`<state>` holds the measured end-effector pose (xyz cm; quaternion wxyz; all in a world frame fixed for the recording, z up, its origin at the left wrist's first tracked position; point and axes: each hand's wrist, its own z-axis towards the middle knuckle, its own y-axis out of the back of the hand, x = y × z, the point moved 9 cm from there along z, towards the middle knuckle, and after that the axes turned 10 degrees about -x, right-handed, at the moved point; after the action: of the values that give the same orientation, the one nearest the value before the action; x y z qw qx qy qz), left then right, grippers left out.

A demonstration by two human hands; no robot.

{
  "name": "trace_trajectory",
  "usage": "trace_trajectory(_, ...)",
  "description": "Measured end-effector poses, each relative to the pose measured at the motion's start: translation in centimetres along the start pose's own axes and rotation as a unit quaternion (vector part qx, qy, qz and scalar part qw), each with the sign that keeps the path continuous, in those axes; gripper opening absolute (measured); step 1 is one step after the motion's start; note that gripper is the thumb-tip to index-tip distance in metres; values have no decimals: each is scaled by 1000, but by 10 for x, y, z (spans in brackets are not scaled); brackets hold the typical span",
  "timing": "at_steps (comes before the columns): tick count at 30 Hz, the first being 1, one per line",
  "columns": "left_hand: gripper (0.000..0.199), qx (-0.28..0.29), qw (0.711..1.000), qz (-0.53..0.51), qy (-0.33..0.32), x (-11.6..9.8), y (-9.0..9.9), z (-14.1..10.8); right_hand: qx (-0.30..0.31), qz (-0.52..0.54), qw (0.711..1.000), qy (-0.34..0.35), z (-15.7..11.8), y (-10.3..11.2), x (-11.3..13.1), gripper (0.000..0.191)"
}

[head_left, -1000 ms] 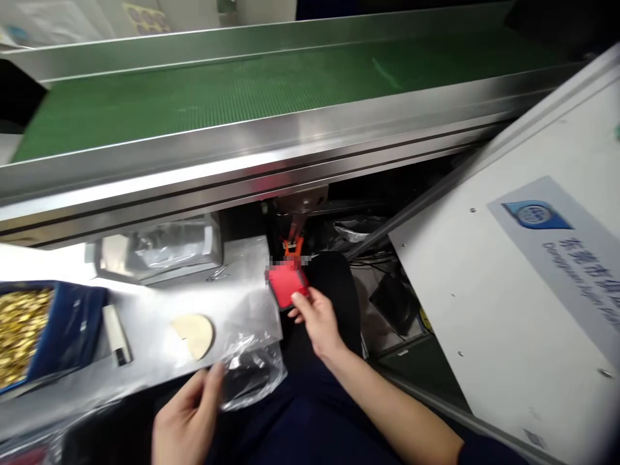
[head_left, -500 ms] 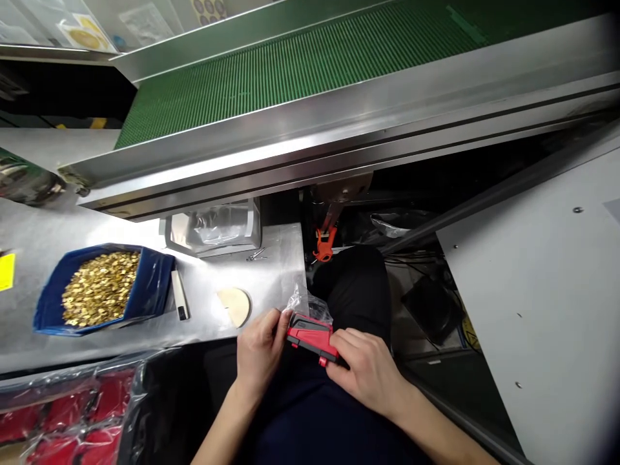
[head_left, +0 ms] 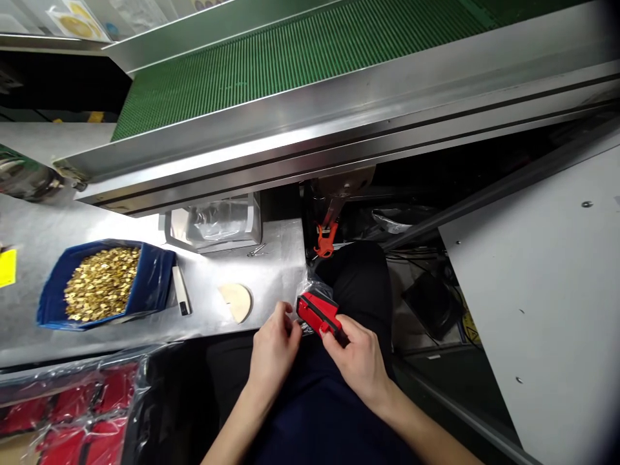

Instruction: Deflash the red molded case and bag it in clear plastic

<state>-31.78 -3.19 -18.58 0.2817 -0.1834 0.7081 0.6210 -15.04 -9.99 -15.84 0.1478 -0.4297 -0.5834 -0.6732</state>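
Observation:
My right hand (head_left: 361, 358) grips a red and black plastic case (head_left: 317, 311) by its right end, holding it tilted above my lap. Clear plastic film (head_left: 314, 281) bunches behind the case, and a bit more shows below its left end. Beside that left end is my left hand (head_left: 274, 352), its fingers curled and closed close to the film. What sits between those fingertips is hidden. Left of the hands, a pale half-round piece (head_left: 236, 302) lies on the metal table (head_left: 278, 271).
A blue bin (head_left: 157, 278) of small brass-coloured parts stands left, with a white and black cutter-like tool (head_left: 181, 290) beside it. Farther back are a grey tray (head_left: 217, 229) and a green conveyor (head_left: 232, 84). Bagged red parts (head_left: 72, 403) fill a box at lower left. An orange tool (head_left: 326, 240) hangs ahead.
The red case has turned over, showing its ribbed red side, and moved slightly up. My left hand has come off the case and sits just left of it.

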Motion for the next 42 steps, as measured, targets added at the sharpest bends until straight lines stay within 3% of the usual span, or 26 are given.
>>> trace_trajectory(2,1,-8,1000,-26,9,-1,0,-1,-1,-17,1000,19,0,-1,2,12)
trace_trajectory(8,17,-81,997,-15,-15,-4,19,9,12,-115,988,99,-9,-8,8,10)
trace_trajectory(12,25,-49,991,-47,-111,-34,14,-9,11,-169,979,114,-4,-10,16,5)
trace_trajectory(15,27,11,974,-156,-163,-59,10,-29,37,-199,974,104,8,-9,26,3)
trace_trajectory(18,29,12,961,-271,-60,-46,20,-28,135,-181,968,110,17,-13,37,10)
trace_trajectory(20,33,-44,945,-321,49,-19,37,-23,223,-139,954,144,16,-20,47,19)
trace_trajectory(22,36,-86,904,-390,150,8,48,-22,280,-100,933,204,12,-26,57,25)
trace_trajectory(25,34,-69,832,-480,270,37,47,-26,277,-102,909,295,10,-35,65,24)
trace_trajectory(26,33,-58,830,-474,289,44,47,-27,264,-110,904,319,10,-37,67,23)
trace_trajectory(28,35,-58,890,-366,267,56,60,-27,231,-111,896,362,8,-39,74,27)
trace_trajectory(30,35,-60,966,-163,193,59,80,-23,198,-85,887,408,2,-32,86,28)
trace_trajectory(32,34,-49,993,-2,110,53,96,-21,176,-45,876,446,-7,-20,101,27)
trace_trajectory(34,29,-58,998,23,34,39,111,-20,166,-3,875,455,-12,-7,113,29)
trace_trajectory(36,23,-79,995,-45,-38,18,125,-22,156,26,886,436,-12,1,120,27)
trace_trajectory(38,21,-50,984,-153,-77,0,125,-24,157,37,892,422,-11,1,127,23)
trace_trajectory(40,26,26,954,-291,-73,-12,110,-28,175,56,887,424,-14,-7,134,20)
trace_trajectory(42,28,91,892,-439,-49,-19,92,-35,181,122,890,400,-14,-13,140,18)
